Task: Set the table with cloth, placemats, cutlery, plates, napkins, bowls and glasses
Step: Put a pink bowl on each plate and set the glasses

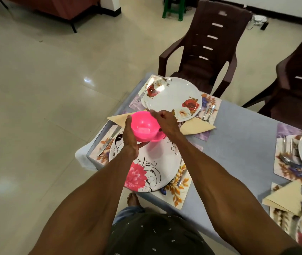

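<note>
My left hand point(130, 138) cups a pink plastic bowl point(142, 127) from below and from its left side, holding it above the near plate with a pink flower point(152, 170). My right hand point(165, 122) pinches the bowl's far rim. A second pink bowl point(158, 138) shows just under the first, partly hidden by my right wrist. Beyond them lies a white plate with red roses point(172, 97). Beige folded napkins point(197, 127) lie between the two plates. A knife point(107, 143) lies left of the near plate.
A grey-blue cloth point(238, 144) covers the table, with floral placemats point(176, 194) under each setting. More plates, cutlery point(286, 155) and a napkin point(286, 197) sit at the right edge. Two brown plastic chairs point(207, 50) stand beyond the table. The table corner is at the left.
</note>
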